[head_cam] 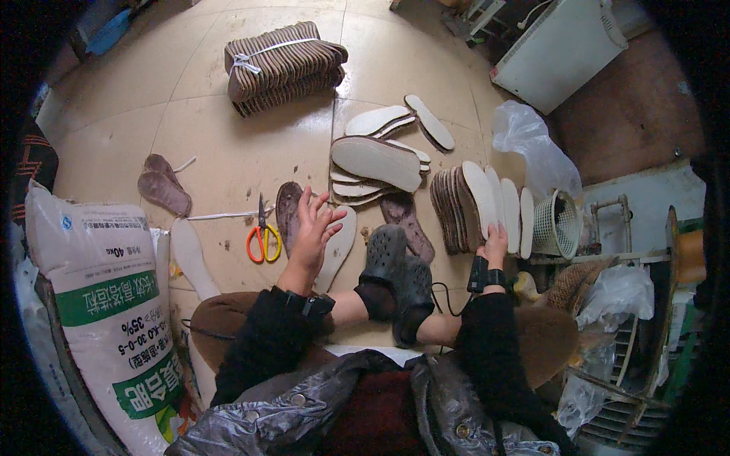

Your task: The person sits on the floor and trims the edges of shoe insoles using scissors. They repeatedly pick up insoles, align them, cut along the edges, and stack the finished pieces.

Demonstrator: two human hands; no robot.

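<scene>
My left hand (315,236) hovers over the floor with its fingers apart and nothing in it. Beneath it lie a brown fleece insole (289,208) and a pale insole (342,245), both partly hidden by the hand. To its left, orange-and-yellow-handled scissors (263,233) rest with a white tie strip (228,215) by them. My right hand (495,248) grips the near end of a white-faced insole (480,194) in a row of insoles (450,211) standing on edge. A loose pile of insoles (376,162) lies between the hands, farther out.
A tied bundle of brown insoles (285,62) lies farther away. Another brown insole pair (164,185) lies left. A large printed sack (102,285) stands at left. On the right are a plastic bag (536,142), a perforated basket (554,225) and a white appliance (562,54). My clogs (388,256) are crossed in front.
</scene>
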